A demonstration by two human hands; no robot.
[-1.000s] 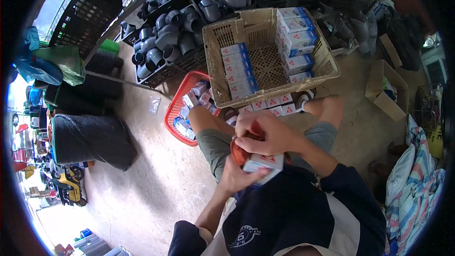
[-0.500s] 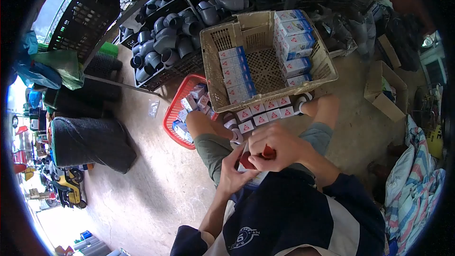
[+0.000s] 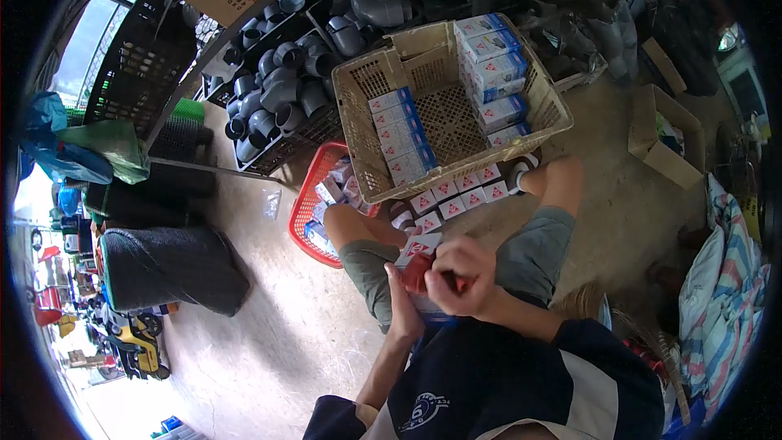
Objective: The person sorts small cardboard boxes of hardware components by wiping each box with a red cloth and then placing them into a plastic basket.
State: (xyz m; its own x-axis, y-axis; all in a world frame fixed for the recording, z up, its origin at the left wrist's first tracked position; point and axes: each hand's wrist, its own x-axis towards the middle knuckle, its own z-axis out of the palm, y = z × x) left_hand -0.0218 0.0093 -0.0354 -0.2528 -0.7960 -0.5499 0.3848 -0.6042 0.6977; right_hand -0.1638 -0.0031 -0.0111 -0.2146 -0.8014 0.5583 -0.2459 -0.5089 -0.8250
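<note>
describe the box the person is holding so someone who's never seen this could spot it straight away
Start at the big beige plastic crate tilted on the floor, with white-and-blue boxes stacked inside. Come down past the row of small boxes at its near edge to the person's lap. There, the small white box with a red triangle sits between the left hand and right hand, the only one with something red at its opening.

Bare concrete floor (image 3: 269, 334) in daylight; black wire racks (image 3: 269, 98) of grey pipe fittings (image 3: 281, 94) behind, rolled black mesh (image 3: 171, 269) left, cardboard box (image 3: 664, 147) right

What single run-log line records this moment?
left hand: holds small box | right hand: grips red part | beige crate: part-filled with boxes
</note>
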